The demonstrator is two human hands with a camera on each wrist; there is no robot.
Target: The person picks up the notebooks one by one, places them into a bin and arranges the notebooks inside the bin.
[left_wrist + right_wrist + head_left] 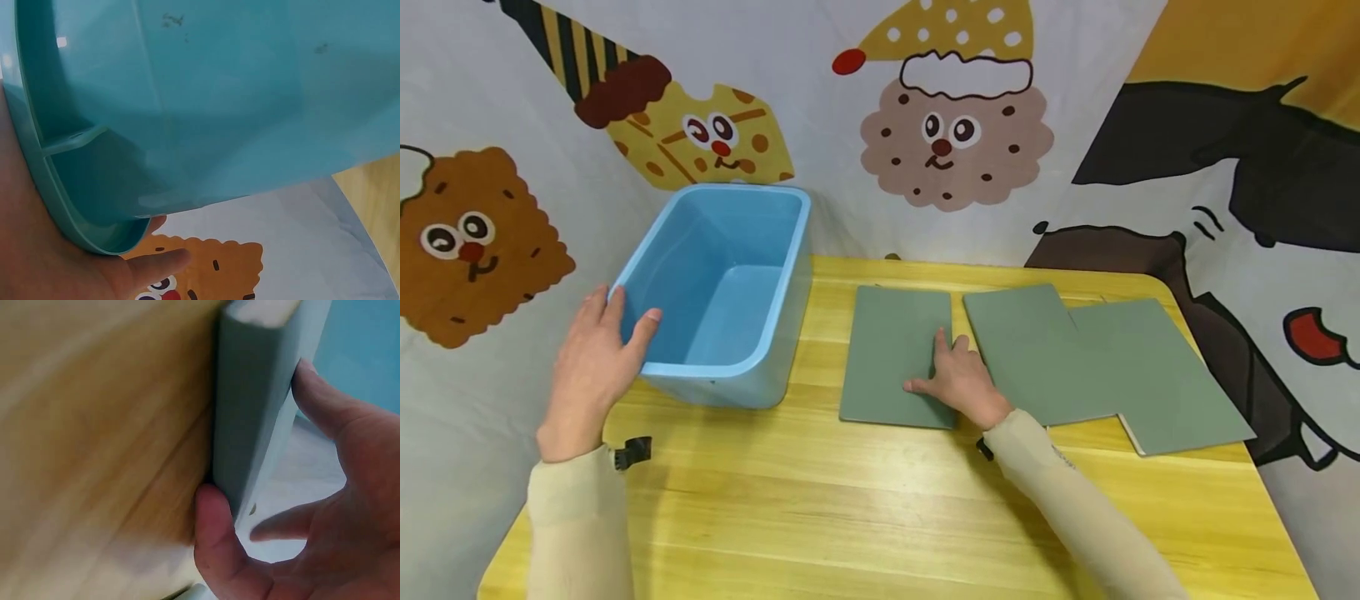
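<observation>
My left hand (pixel 591 362) rests over the left front corner of a light blue plastic bin (pixel 722 371). Its thumb extends over the inside, while straight fingers lie along the outer rim, as the left wrist view also shows. A closed grey-green book (pixel 883 358) lies flat to the right of the bin. At its right edge my right hand (pixel 962 383) pinches it: the thumb is on the cover, and a curled finger presses low against the edge (pixel 247 412) in the right wrist view. The index finger stays extended.
Two more grey-green books, one on the left (pixel 1018 358) and one on the right (pixel 1157 375), lie overlapping or touching on the wooden table (pixel 850 517). A cartoon-printed cloth (pixel 835 142) hangs behind the table. The bin's visible interior holds nothing.
</observation>
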